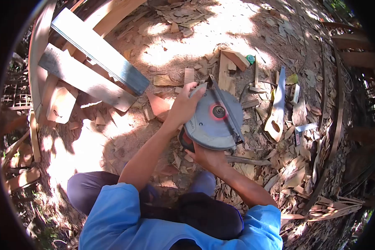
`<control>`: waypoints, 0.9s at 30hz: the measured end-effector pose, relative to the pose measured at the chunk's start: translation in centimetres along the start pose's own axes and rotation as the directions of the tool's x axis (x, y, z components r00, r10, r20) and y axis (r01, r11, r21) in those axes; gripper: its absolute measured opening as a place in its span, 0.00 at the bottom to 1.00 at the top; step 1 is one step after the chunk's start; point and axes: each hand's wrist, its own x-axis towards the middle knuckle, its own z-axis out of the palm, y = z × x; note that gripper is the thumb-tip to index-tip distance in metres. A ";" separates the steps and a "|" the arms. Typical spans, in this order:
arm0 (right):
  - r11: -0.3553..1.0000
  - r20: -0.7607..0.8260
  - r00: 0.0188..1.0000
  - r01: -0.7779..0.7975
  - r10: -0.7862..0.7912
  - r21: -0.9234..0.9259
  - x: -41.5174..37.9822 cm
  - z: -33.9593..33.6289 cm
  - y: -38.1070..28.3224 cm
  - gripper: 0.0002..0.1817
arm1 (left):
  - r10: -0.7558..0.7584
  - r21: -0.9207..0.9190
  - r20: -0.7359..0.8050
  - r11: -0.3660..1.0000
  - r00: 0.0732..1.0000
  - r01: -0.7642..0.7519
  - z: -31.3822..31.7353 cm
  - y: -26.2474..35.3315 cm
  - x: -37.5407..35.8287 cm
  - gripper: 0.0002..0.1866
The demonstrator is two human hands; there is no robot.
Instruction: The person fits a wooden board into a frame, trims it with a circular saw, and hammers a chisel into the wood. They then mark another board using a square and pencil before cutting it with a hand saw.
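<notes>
A circular saw is held up in front of my knees, its round toothed blade facing up toward me. Red shows around the hub, and a dark flat base plate crosses the blade edge-on. My left hand grips the upper left of the saw's housing, thumb along its rim. Beneath the lower edge my right hand is closed around the body near the dark red and black motor part. The saw hides most of the right hand's fingers.
Planks lean on a wooden frame at the left. A handsaw, a small square and a green tape measure lie to the right and ahead. Offcuts and dry leaves cover the ground. A stick lies near my right forearm.
</notes>
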 end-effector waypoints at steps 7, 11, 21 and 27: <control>0.984 0.110 0.984 -0.149 0.138 0.097 2.5 -1.4 1.7 0.49 | -0.103 0.191 -0.005 0.976 0.995 0.102 1.3 2.7 2.6 0.46; 0.981 0.153 0.970 -0.193 0.188 0.017 3.6 -1.3 0.6 0.48 | -0.056 0.185 0.005 0.981 0.998 0.054 1.4 1.5 3.4 0.48; 0.984 -0.005 0.987 -0.162 0.162 -0.069 3.9 0.8 0.2 0.35 | -0.099 0.201 0.020 0.975 0.995 0.093 1.2 2.0 2.9 0.49; 0.975 0.019 0.981 -0.192 0.196 -0.109 4.0 1.0 0.2 0.33 | -0.100 0.174 -0.007 0.980 0.995 0.100 1.4 1.4 3.0 0.48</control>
